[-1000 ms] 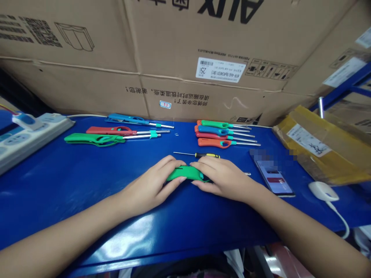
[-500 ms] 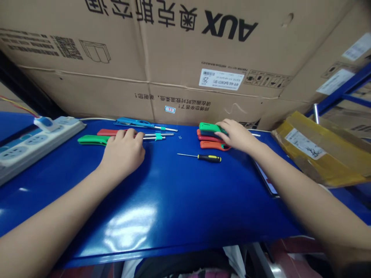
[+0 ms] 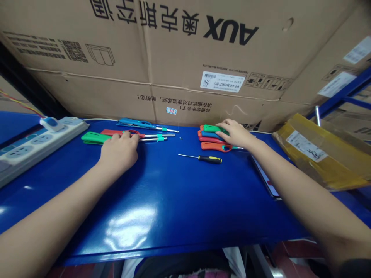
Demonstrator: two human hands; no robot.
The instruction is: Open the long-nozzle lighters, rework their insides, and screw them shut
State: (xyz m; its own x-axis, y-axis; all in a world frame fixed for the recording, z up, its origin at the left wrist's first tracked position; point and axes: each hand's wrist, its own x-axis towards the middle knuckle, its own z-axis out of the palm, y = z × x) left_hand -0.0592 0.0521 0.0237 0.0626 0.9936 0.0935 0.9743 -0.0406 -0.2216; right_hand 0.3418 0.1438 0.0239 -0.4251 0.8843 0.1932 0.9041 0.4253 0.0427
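Observation:
My left hand [image 3: 119, 150] is closed over the trigger area of a green long-necked lighter [image 3: 92, 138], whose metal tube comes out past my fingers. Just behind it lies a red lighter [image 3: 108, 132], and farther back a blue one [image 3: 135, 122]. On the right, my right hand [image 3: 234, 133] pinches a green lighter [image 3: 211, 128] on top of a group of lighters. Blue [image 3: 209, 134] and red [image 3: 207, 139] handles show under it, and an orange lighter [image 3: 213, 146] lies in front. A black-and-yellow screwdriver [image 3: 210, 159] rests between my hands, nearer to me.
A white power strip [image 3: 37, 144] with a plug lies along the left. Cardboard boxes [image 3: 174, 58] wall off the back of the blue table [image 3: 174, 208]. At right are a yellow-taped carton [image 3: 321, 154] and a phone-like device [image 3: 268, 179] partly under my forearm. Tiny white bits [image 3: 181, 138] lie mid-table.
My left hand has slid slightly left along the green lighter. On the right, the green lighter has shifted a little, and blue and orange-red handles around it now show. The view has tilted slightly.

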